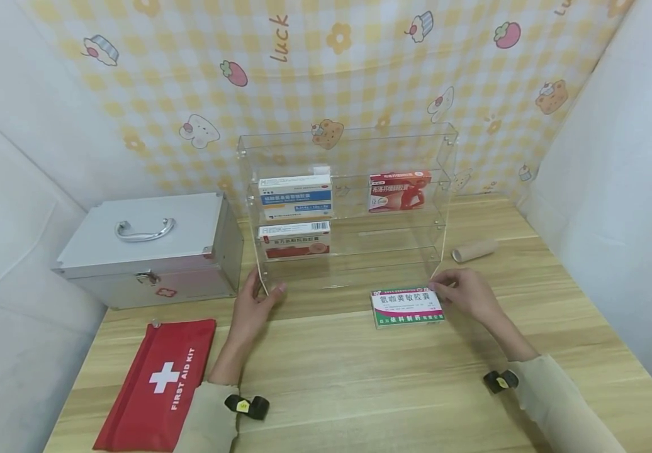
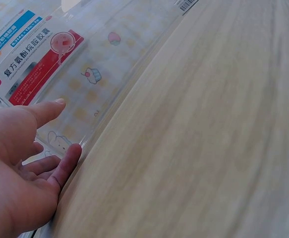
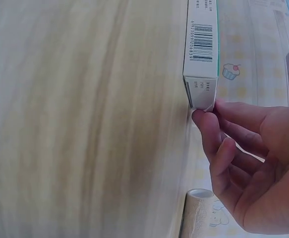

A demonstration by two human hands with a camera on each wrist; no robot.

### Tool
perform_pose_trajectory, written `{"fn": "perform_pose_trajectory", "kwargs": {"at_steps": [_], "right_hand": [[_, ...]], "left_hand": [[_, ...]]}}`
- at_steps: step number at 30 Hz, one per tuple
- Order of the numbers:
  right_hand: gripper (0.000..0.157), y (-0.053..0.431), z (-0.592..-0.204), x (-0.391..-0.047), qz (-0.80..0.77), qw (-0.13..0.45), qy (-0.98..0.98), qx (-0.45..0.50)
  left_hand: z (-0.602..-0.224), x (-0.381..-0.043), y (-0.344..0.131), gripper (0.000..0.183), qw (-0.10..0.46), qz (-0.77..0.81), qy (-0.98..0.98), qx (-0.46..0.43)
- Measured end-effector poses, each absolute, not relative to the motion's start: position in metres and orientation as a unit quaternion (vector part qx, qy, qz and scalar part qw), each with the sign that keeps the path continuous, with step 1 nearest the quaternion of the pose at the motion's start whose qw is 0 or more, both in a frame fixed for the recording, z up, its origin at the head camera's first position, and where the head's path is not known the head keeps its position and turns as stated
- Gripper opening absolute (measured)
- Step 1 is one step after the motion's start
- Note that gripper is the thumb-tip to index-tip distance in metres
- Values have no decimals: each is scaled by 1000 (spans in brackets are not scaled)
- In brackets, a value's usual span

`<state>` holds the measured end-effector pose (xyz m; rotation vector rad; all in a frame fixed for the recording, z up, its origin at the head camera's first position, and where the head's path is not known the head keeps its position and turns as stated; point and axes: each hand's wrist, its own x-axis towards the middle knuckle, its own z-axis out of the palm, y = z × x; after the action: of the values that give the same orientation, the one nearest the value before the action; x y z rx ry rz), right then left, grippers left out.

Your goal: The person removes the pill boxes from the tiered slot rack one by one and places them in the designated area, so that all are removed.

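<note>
A clear acrylic tiered rack [image 1: 354,277] stands in the middle of the table. At its lower left corner is my left hand [image 1: 253,308], with the fingers against the side and the thumb extended in front; in the left wrist view the thumb [image 2: 50,111] is straight. My right hand [image 1: 467,292] pinches the upper right corner of a white, pink and green medicine box [image 1: 408,308] before the rack's right end. In the right wrist view, fingertips touch the end of this box [image 3: 201,49], which shows a barcode.
A blue-and-white box [image 1: 296,200], a red-and-white box [image 1: 294,241] and a red box [image 1: 398,192] stand in the rack. Left are a silver case [image 1: 150,251] and a red first aid pouch [image 1: 156,384]. A cardboard tube [image 1: 475,250] lies beyond my right hand.
</note>
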<state>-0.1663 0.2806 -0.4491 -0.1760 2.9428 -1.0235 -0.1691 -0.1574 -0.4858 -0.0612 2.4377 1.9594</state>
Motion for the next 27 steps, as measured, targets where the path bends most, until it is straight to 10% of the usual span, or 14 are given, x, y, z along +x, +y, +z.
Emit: {"fn": "perform_pose_trajectory", "kwargs": {"at_steps": [27], "right_hand": [[31,257,-380,-176,-329,-13,936,-124]], "left_hand": [[-470,-162,-155,77,27,616,786,-34]]}}
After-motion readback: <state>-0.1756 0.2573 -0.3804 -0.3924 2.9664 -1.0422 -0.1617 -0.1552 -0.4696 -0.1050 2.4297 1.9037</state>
